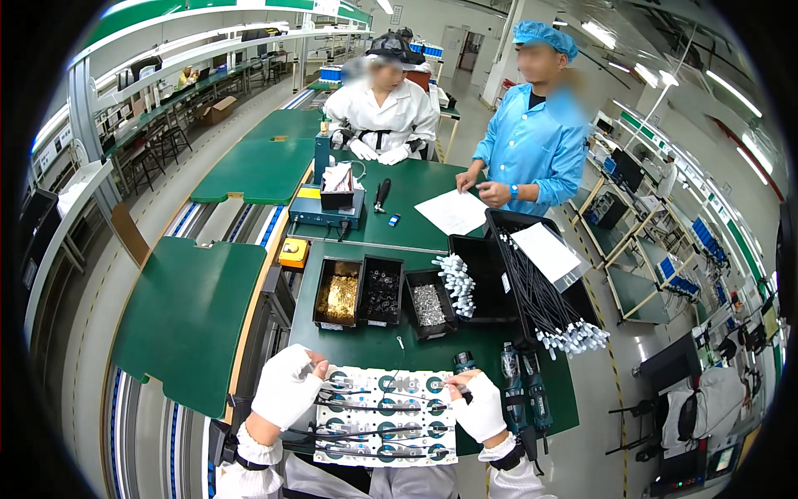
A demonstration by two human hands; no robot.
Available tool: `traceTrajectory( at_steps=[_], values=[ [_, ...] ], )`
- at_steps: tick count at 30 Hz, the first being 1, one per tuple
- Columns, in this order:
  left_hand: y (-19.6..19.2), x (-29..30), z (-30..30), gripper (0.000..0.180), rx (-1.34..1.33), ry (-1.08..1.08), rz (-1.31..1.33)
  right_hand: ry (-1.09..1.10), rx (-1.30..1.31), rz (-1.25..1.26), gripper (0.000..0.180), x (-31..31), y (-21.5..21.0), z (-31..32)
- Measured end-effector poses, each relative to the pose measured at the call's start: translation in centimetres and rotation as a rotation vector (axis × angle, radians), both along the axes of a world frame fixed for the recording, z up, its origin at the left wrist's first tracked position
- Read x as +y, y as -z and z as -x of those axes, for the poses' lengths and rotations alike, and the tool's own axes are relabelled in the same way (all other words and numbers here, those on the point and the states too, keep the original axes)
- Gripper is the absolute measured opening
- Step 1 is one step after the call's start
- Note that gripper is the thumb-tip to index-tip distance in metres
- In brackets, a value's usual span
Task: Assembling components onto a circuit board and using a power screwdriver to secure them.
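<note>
A white panel (353, 449) lies in front of me at the table's near edge. It carries rows of round green parts (387, 384) and several black cables (366, 407) running across it. At its upper left corner is my left hand (287, 387), in a white glove with bare fingertips. Its fingers are curled together, and what is in them is hidden. My right hand (480, 407), gloved the same way, pinches at the panel's upper right corner, beside a round green part. Whatever sits between those fingertips is too small to make out.
Beyond the panel stand black bins of brass-coloured pieces (341, 295), dark pieces (382, 291) and silver pieces (429, 306). A large bin of black cables (540, 291) is at right, near power screwdrivers (514, 382). Two people (382, 108) (536, 141) are across the table.
</note>
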State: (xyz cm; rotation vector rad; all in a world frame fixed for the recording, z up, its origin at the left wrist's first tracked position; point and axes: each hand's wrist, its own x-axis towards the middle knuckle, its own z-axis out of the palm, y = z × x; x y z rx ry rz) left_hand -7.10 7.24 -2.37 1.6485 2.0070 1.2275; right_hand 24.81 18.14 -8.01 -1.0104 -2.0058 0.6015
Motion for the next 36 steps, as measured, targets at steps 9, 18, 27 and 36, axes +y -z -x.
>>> traceTrajectory(
  at_steps=[9,18,27,36],
  values=[
    [-12.3,-2.3,-7.1,0.045,0.050,0.997,-0.390,0.094,0.000,0.093,0.017,0.1,0.2,1.1],
    [-11.2,-3.9,-2.9,0.029,-0.240,0.381,-0.422,0.014,-0.013,0.020,0.015,0.3,0.2,1.5],
    [4.4,6.6,5.8,0.023,0.234,0.134,0.506,-0.043,-0.190,-0.060,0.020,0.1,-1.3,1.0],
    [8.0,12.7,7.0,0.021,0.365,-0.043,0.593,0.111,-0.087,0.144,0.015,-0.2,-1.0,1.0]
  ],
)
